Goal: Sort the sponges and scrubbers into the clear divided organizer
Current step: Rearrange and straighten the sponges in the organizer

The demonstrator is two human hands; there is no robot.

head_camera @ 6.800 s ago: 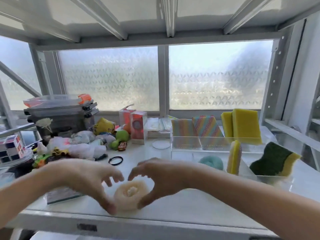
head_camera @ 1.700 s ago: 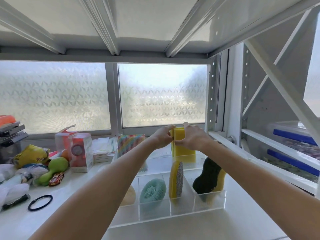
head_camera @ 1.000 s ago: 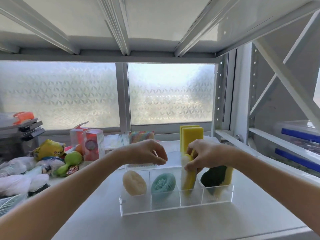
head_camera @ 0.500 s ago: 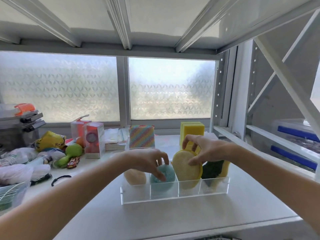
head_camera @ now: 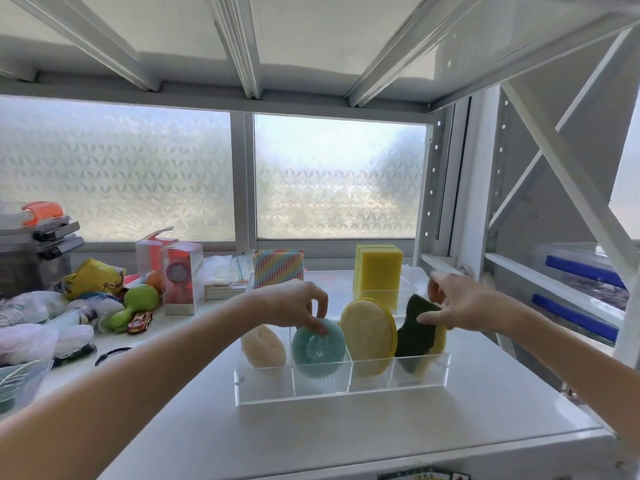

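Note:
The clear divided organizer point(head_camera: 332, 393) stands on the white shelf. Its front row holds, from left, a beige loofah pad point(head_camera: 263, 346), a teal mesh scrubber point(head_camera: 317, 349), a yellow oval scrubber point(head_camera: 369, 332) and a dark green and yellow sponge point(head_camera: 415, 336), all upright. Behind stand rainbow striped sponges point(head_camera: 278, 265) and yellow block sponges point(head_camera: 379, 271). My left hand point(head_camera: 294, 306) pinches the top of the teal scrubber. My right hand point(head_camera: 460, 306) holds the top of the green sponge with thumb and fingers.
A clutter of toys, bags, a green dumbbell toy point(head_camera: 133, 304), a toy car point(head_camera: 140, 322) and small boxes point(head_camera: 180, 278) fills the shelf's left side. A black ring point(head_camera: 112, 355) lies there too. Shelf uprights point(head_camera: 568, 174) and a frosted window point(head_camera: 336, 178) close in the right and back.
My right hand has left the yellow oval scrubber, which now stands upright in its slot, and has moved right onto the green sponge. My left hand stays on the teal scrubber.

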